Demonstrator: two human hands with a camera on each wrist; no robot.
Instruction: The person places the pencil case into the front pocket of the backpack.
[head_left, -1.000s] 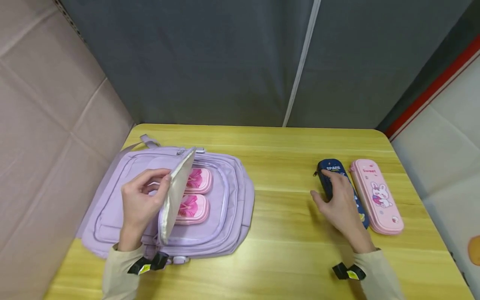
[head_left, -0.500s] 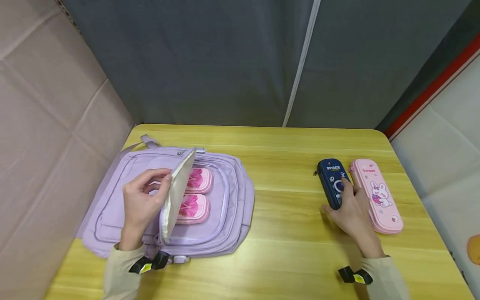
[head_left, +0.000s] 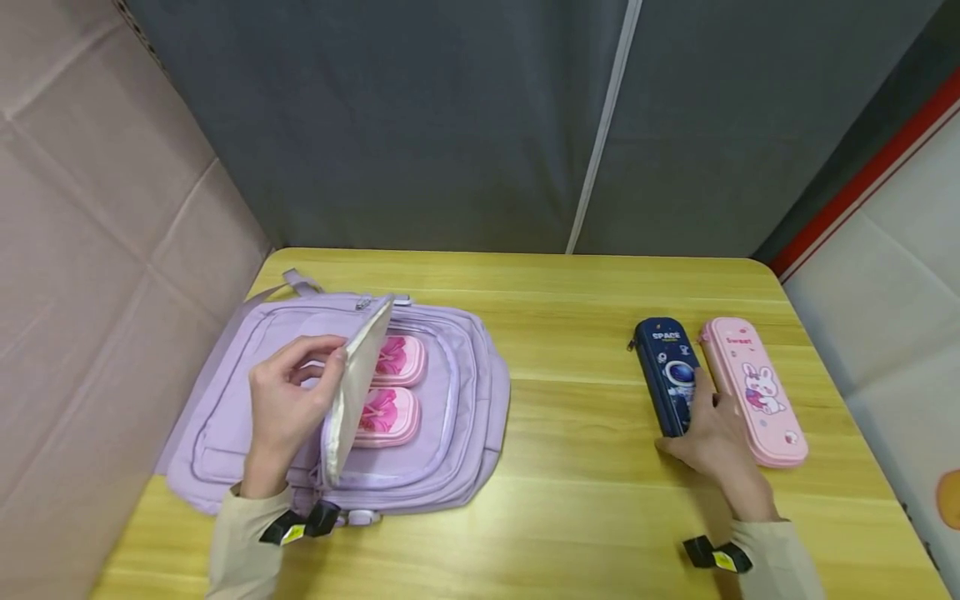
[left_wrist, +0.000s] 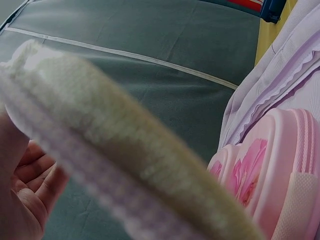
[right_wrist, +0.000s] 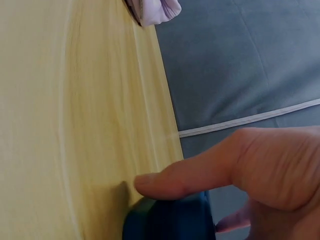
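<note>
The left hand (head_left: 288, 402) pinches the cream-lined flap (head_left: 358, 392) of a lilac fabric backpack (head_left: 225, 408); the right hand (head_left: 714, 442) grips a navy oblong case (head_left: 667, 371).

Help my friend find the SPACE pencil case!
On the yellow wood-grain table, look right of the lilac backpack. There, the right hand grips the SPACE pencil case beside the Sweet pencil case. SPACE is navy with an astronaut; Sweet is pink with a rabbit.

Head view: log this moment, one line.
left hand: pinches lavender backpack flap | right hand: grips SPACE pencil case | Sweet pencil case: alongside
</note>
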